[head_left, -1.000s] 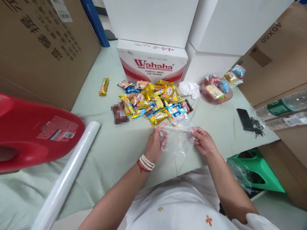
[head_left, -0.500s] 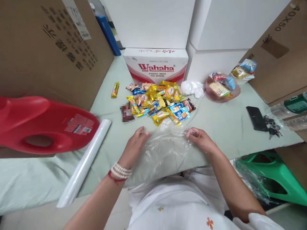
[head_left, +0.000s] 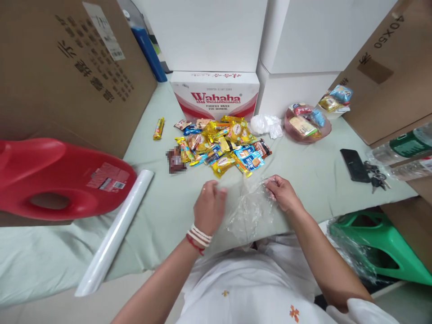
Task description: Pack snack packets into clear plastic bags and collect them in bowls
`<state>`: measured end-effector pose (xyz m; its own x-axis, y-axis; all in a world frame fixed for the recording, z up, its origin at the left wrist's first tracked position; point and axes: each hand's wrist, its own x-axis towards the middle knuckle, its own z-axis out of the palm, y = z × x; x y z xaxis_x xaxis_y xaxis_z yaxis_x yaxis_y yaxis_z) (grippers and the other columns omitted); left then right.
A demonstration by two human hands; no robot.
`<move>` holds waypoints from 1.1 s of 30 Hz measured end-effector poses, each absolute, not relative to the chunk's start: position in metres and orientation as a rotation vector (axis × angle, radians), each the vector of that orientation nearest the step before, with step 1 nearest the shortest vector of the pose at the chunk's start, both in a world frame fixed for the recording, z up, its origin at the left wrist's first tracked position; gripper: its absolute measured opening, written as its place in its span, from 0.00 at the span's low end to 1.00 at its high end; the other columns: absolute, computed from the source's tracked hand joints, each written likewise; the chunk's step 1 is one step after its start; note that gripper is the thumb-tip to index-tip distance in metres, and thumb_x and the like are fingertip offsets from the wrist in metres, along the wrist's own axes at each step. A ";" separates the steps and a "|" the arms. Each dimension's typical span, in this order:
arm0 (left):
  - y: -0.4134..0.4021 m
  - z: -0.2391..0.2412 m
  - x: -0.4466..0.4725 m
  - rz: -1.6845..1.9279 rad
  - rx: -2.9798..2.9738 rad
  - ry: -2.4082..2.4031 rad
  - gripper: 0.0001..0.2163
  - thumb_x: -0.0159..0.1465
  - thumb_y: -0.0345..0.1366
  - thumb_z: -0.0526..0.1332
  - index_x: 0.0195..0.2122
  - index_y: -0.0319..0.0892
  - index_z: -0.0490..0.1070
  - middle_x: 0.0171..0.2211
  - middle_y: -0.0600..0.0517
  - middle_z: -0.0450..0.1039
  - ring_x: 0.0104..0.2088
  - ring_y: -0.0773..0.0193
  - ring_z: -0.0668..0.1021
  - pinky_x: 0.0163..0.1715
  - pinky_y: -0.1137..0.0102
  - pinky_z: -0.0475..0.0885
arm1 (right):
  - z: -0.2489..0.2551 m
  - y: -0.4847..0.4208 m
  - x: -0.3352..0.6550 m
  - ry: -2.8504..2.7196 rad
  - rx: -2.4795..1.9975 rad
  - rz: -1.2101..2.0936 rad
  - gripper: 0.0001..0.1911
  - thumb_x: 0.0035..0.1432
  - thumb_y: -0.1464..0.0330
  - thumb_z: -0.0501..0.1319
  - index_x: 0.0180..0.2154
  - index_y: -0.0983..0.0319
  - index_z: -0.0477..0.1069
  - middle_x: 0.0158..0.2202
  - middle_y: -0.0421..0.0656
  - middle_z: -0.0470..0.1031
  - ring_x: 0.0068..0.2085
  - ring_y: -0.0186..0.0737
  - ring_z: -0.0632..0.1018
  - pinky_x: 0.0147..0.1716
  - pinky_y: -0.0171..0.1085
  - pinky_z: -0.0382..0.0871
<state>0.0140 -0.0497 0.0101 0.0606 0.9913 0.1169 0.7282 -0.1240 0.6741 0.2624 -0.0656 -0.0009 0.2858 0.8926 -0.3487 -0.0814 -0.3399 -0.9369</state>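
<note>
A thin clear plastic bag [head_left: 249,209] hangs crumpled over the near side of the table. My right hand [head_left: 282,192] is closed, pinching its upper right edge between thumb and fingers. To the left of the film is my left hand [head_left: 209,207], thumb apart from the bent fingers and slightly blurred; nothing shows in its grasp. Beyond both hands lies a pile of wrapped snacks [head_left: 221,141], mostly yellow and blue packets. One yellow snack packet [head_left: 158,128] rests apart on the left.
A white roll [head_left: 114,231] and a red jug [head_left: 67,180] stand at left. At the back is a Wahaha box [head_left: 216,96]. A pink bowl [head_left: 308,135] of snacks, a crumpled white bag [head_left: 266,126], a phone [head_left: 355,165], keys [head_left: 377,176] and bottles [head_left: 410,146] are on the right.
My left hand has moved right, towards my right hand, and turned more upright. The clear bag, spread between the hands before, is now bunched near my right hand. The view has shifted slightly.
</note>
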 end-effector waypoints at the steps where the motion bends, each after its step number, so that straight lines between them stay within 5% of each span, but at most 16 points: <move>1: -0.059 0.012 0.021 0.770 2.040 1.668 0.22 0.68 0.54 0.55 0.51 0.41 0.70 0.45 0.41 0.76 0.44 0.50 0.76 0.42 0.61 0.67 | -0.001 -0.064 0.259 -0.773 -1.555 1.233 0.18 0.46 0.55 0.72 0.30 0.59 0.69 0.20 0.34 0.69 0.17 0.30 0.63 0.15 0.33 0.51; 4: -0.077 0.009 0.038 0.622 2.233 1.599 0.21 0.64 0.51 0.62 0.51 0.41 0.73 0.52 0.37 0.75 0.54 0.42 0.73 0.48 0.56 0.67 | 0.000 -0.060 0.252 -0.787 -1.541 1.234 0.19 0.45 0.54 0.72 0.30 0.59 0.68 0.20 0.34 0.69 0.17 0.30 0.63 0.15 0.33 0.51; 6: -0.073 0.002 0.037 0.582 2.089 1.571 0.12 0.67 0.44 0.56 0.37 0.42 0.74 0.39 0.42 0.77 0.44 0.49 0.76 0.42 0.60 0.67 | 0.000 -0.059 0.254 -0.801 -1.552 1.233 0.20 0.45 0.54 0.73 0.29 0.59 0.69 0.20 0.34 0.69 0.17 0.30 0.63 0.15 0.32 0.51; 8: -0.060 -0.004 0.026 0.663 1.814 1.522 0.16 0.69 0.43 0.52 0.28 0.44 0.69 0.26 0.50 0.72 0.31 0.58 0.74 0.34 0.66 0.65 | -0.002 -0.061 0.261 -0.801 -1.577 1.233 0.21 0.44 0.53 0.73 0.30 0.60 0.69 0.20 0.34 0.69 0.17 0.29 0.62 0.15 0.32 0.50; 14: -0.013 -0.013 -0.019 0.877 1.195 1.594 0.16 0.67 0.50 0.53 0.30 0.45 0.67 0.16 0.59 0.60 0.19 0.64 0.65 0.23 0.71 0.60 | -0.008 -0.071 0.273 -0.787 -1.599 1.281 0.23 0.43 0.51 0.74 0.32 0.61 0.71 0.21 0.34 0.69 0.17 0.28 0.60 0.14 0.31 0.47; 19: -0.010 -0.002 -0.028 1.161 1.390 1.957 0.14 0.60 0.40 0.61 0.45 0.42 0.68 0.38 0.48 0.73 0.38 0.56 0.75 0.44 0.61 0.71 | -0.009 -0.072 0.255 -0.848 -1.597 1.262 0.21 0.45 0.52 0.73 0.30 0.60 0.70 0.21 0.34 0.69 0.17 0.28 0.60 0.15 0.31 0.49; 22: -0.030 0.011 -0.021 1.323 1.850 1.973 0.13 0.63 0.37 0.58 0.47 0.40 0.70 0.48 0.39 0.73 0.52 0.48 0.73 0.57 0.51 0.64 | -0.008 -0.070 0.246 -0.859 -1.629 1.225 0.20 0.46 0.53 0.72 0.30 0.59 0.70 0.20 0.35 0.69 0.17 0.29 0.62 0.15 0.32 0.51; 26: -0.050 0.009 -0.014 0.799 2.383 1.544 0.12 0.68 0.36 0.56 0.47 0.43 0.77 0.52 0.40 0.78 0.61 0.46 0.72 0.65 0.45 0.55 | -0.004 -0.067 0.242 -0.874 -1.678 1.195 0.20 0.45 0.53 0.72 0.30 0.59 0.69 0.19 0.34 0.68 0.17 0.31 0.64 0.15 0.32 0.53; 33: -0.044 -0.028 -0.036 0.372 2.470 1.401 0.27 0.70 0.47 0.56 0.69 0.46 0.63 0.72 0.39 0.59 0.71 0.43 0.63 0.68 0.33 0.38 | 0.004 -0.068 0.289 -0.947 -1.810 1.106 0.24 0.42 0.49 0.72 0.30 0.61 0.72 0.20 0.36 0.68 0.19 0.31 0.61 0.19 0.33 0.51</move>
<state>-0.0360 -0.0443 -0.0276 0.4972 0.8634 0.0857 0.7922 -0.4920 0.3611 0.2892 -0.0680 0.0042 0.3386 0.8822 -0.3273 0.1869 -0.4039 -0.8955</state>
